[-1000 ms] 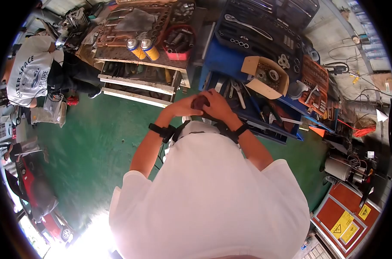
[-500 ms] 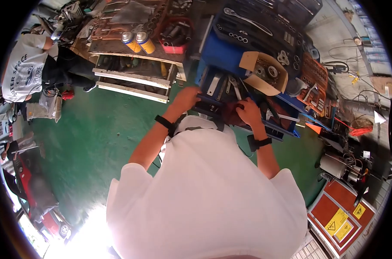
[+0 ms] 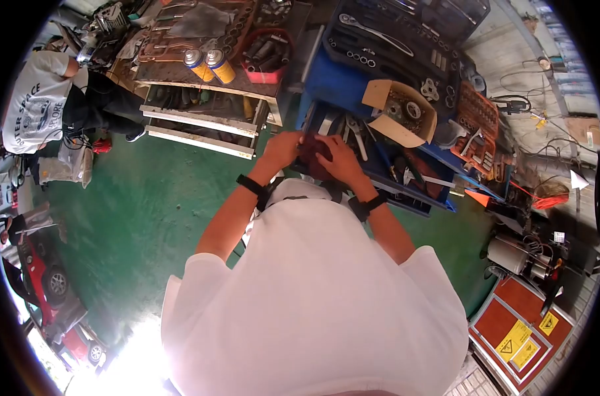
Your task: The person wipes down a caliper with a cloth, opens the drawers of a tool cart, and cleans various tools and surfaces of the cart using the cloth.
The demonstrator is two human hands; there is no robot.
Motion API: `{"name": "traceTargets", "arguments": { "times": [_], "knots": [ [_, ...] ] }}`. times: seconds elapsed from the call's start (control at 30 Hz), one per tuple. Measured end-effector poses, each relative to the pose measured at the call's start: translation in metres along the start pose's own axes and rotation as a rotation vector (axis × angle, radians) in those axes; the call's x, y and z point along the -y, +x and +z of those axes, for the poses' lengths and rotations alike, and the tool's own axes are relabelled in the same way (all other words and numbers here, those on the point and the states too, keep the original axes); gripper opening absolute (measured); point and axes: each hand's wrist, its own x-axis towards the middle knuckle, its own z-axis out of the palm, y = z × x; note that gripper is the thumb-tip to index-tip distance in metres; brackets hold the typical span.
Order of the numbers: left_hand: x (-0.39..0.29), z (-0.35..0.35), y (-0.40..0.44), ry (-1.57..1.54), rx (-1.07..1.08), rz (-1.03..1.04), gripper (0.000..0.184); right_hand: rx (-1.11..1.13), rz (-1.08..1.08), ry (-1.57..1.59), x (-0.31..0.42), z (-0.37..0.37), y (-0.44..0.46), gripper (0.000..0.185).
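My right hand (image 3: pixel 340 160) is closed on a dark red cloth (image 3: pixel 312 160), bunched at the front left corner of an open blue drawer (image 3: pixel 382 186). My left hand (image 3: pixel 283 149) is beside it, fingers curled at that same drawer corner and next to the cloth. Its fingertips are partly hidden. Inside the drawer, just past my right hand, lie wrenches (image 3: pixel 356 136) and other hand tools. A cardboard box (image 3: pixel 405 131) with metal parts in it stands above the drawer on the blue cabinet.
An open socket set (image 3: pixel 392 56) lies on the cabinet. To its left, a bench holds two spray cans (image 3: pixel 219 66) and a red bin (image 3: pixel 267 74) of sockets; its drawers (image 3: pixel 201 125) stand open. Another person (image 3: pixel 39 102) is at far left. An orange tool case (image 3: pixel 477 122) is at right.
My right hand has moved left along the drawer front with the red cloth, ending close to my left hand. The left hand has hardly moved.
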Motion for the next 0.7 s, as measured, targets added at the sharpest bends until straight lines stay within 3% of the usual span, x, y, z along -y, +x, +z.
{"name": "traceTargets", "arguments": {
  "times": [0.07, 0.13, 0.27, 0.33, 0.47, 0.53, 0.7],
  "knots": [
    [0.004, 0.004, -0.002, -0.008, -0.010, 0.005, 0.024, 0.075, 0.025, 0.047, -0.013, -0.007, -0.007, 0.045],
    [0.005, 0.005, -0.005, -0.020, -0.015, 0.009, 0.023, 0.070, -0.109, 0.049, -0.030, -0.019, -0.020, 0.030],
    [0.005, 0.007, -0.003, -0.009, 0.004, -0.035, 0.023, 0.064, -0.073, -0.024, -0.054, -0.048, -0.046, 0.028],
    [0.007, 0.011, -0.010, -0.014, 0.010, -0.027, 0.023, 0.046, 0.169, -0.117, -0.060, -0.057, -0.062, 0.030],
    [0.007, 0.005, -0.004, -0.048, 0.000, 0.003, 0.024, 0.055, 0.289, -0.238, -0.061, -0.061, -0.069, 0.031],
    [0.007, 0.006, -0.005, -0.044, 0.030, -0.008, 0.025, -0.045, 0.180, -0.356, -0.037, -0.048, -0.062, 0.030],
    [0.006, 0.002, -0.005, -0.018, 0.010, 0.042, 0.023, -0.034, 0.089, -0.357, 0.000, -0.020, -0.027, 0.026]
  ]
}}
